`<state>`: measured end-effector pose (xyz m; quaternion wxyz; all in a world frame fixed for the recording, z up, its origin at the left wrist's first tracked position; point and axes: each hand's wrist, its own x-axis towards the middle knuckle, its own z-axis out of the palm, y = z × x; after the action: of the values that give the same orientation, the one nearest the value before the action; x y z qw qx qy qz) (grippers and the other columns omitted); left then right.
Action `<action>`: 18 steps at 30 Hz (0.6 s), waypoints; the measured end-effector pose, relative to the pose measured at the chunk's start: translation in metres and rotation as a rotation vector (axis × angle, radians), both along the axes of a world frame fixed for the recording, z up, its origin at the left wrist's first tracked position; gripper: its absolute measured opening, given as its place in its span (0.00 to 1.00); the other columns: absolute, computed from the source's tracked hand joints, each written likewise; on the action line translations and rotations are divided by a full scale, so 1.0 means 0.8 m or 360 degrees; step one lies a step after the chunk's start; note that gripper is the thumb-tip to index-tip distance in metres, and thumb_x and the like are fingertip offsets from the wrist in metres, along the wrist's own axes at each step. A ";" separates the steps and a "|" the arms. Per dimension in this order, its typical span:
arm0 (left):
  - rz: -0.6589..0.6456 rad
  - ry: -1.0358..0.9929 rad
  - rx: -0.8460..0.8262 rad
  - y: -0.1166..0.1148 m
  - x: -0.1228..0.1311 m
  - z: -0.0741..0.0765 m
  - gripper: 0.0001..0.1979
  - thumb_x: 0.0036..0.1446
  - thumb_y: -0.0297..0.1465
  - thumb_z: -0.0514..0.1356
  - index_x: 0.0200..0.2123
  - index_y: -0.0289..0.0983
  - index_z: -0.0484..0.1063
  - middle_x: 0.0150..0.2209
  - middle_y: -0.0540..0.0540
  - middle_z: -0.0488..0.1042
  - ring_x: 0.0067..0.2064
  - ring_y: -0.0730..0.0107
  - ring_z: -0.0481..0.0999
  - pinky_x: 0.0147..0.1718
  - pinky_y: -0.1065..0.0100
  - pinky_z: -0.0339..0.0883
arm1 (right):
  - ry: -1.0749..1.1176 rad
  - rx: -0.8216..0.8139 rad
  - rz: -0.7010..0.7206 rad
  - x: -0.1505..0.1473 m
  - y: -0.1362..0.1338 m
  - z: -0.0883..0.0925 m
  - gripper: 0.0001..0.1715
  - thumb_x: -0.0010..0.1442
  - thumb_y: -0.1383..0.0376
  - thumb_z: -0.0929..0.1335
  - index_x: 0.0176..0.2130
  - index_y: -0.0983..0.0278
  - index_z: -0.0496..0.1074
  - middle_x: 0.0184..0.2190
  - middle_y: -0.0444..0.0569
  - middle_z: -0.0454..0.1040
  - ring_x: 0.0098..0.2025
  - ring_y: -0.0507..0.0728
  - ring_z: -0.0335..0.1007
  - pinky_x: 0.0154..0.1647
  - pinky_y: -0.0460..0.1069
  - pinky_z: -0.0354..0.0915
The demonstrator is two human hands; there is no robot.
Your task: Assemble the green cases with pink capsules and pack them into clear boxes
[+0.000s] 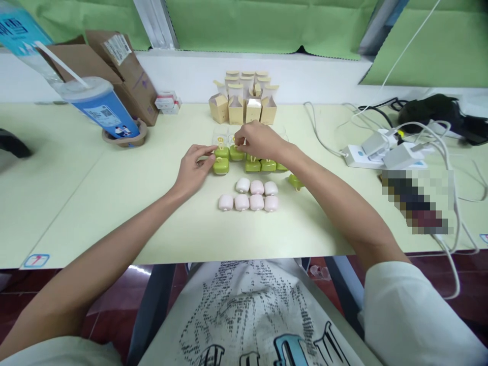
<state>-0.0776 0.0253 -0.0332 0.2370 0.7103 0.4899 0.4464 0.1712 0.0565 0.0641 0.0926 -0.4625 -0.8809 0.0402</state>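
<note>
My left hand (193, 170) rests at the left end of a group of small rounded green cases. Its thumb and index finger are apart, touching the side of a green case (221, 165) and the one behind it. My right hand (257, 141) has its fingers closed on the top of another green case (237, 154), which carries a yellowish loop. Further green cases (268, 165) stand under and beside my right wrist, and one lies tilted by the forearm. Clear plastic pieces (220, 136) show behind the cases, partly hidden by my right hand.
Several pale pink and white rounded cases (241, 202) sit in two rows nearer me. Open cardboard boxes (236, 109) stand at the back. To the left are a blue cup (110, 114) and a carton (139, 86); to the right, a power strip (366, 156) with cables.
</note>
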 end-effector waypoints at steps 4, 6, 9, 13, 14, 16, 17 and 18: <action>0.0004 -0.0007 -0.0007 0.000 0.000 0.000 0.20 0.70 0.43 0.64 0.59 0.41 0.84 0.57 0.40 0.79 0.57 0.57 0.82 0.56 0.58 0.81 | -0.0020 0.0036 0.0013 -0.001 0.001 -0.003 0.11 0.71 0.72 0.72 0.47 0.67 0.87 0.48 0.59 0.87 0.54 0.68 0.82 0.45 0.55 0.64; 0.0014 -0.0001 -0.0010 0.001 0.000 -0.001 0.20 0.70 0.44 0.65 0.59 0.42 0.84 0.57 0.40 0.80 0.56 0.58 0.82 0.55 0.59 0.81 | -0.0026 0.0051 0.0007 -0.001 0.002 -0.003 0.11 0.70 0.72 0.72 0.47 0.67 0.87 0.48 0.59 0.87 0.54 0.68 0.82 0.45 0.55 0.64; 0.0028 0.0026 0.0021 0.002 -0.001 -0.001 0.21 0.70 0.46 0.65 0.57 0.42 0.85 0.56 0.39 0.80 0.58 0.57 0.81 0.53 0.60 0.81 | -0.0008 0.0055 0.0018 -0.002 0.003 -0.003 0.12 0.70 0.73 0.71 0.46 0.67 0.87 0.47 0.58 0.87 0.52 0.66 0.82 0.48 0.54 0.65; 0.0021 0.0026 0.0054 0.002 -0.001 -0.002 0.21 0.70 0.46 0.65 0.56 0.40 0.86 0.55 0.38 0.81 0.58 0.56 0.80 0.51 0.60 0.80 | 0.0022 0.0041 0.0037 -0.001 0.005 -0.003 0.12 0.70 0.75 0.71 0.45 0.69 0.87 0.45 0.57 0.87 0.50 0.64 0.82 0.49 0.53 0.65; 0.0023 0.0022 0.0056 0.002 -0.001 -0.002 0.20 0.70 0.45 0.65 0.56 0.40 0.86 0.55 0.38 0.81 0.57 0.56 0.80 0.51 0.61 0.80 | 0.0039 0.0044 0.0039 0.000 0.005 -0.003 0.12 0.70 0.75 0.71 0.45 0.69 0.87 0.44 0.58 0.87 0.50 0.64 0.82 0.49 0.53 0.65; 0.0030 0.0021 0.0057 0.002 -0.001 -0.002 0.20 0.69 0.44 0.65 0.56 0.41 0.86 0.55 0.39 0.81 0.57 0.57 0.80 0.50 0.61 0.80 | 0.0083 0.0045 0.0048 0.000 0.006 -0.003 0.13 0.69 0.75 0.70 0.45 0.69 0.87 0.44 0.58 0.87 0.49 0.64 0.82 0.49 0.53 0.66; 0.0030 0.0022 0.0056 0.002 -0.001 -0.002 0.19 0.69 0.44 0.65 0.56 0.41 0.86 0.55 0.39 0.81 0.57 0.57 0.80 0.50 0.62 0.80 | 0.0104 0.0044 0.0051 0.001 0.006 -0.004 0.13 0.69 0.75 0.70 0.44 0.69 0.87 0.43 0.58 0.87 0.49 0.64 0.82 0.49 0.53 0.66; 0.0028 0.0026 0.0054 0.002 -0.002 -0.002 0.19 0.70 0.44 0.65 0.56 0.41 0.86 0.55 0.39 0.81 0.57 0.57 0.80 0.50 0.62 0.80 | 0.0117 0.0043 0.0049 0.001 0.006 -0.004 0.12 0.69 0.75 0.70 0.44 0.69 0.87 0.43 0.58 0.87 0.49 0.64 0.81 0.49 0.53 0.66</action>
<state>-0.0788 0.0271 -0.0346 0.2170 0.7135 0.4904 0.4509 0.1718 0.0615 0.0611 0.1306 -0.4457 -0.8843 0.0469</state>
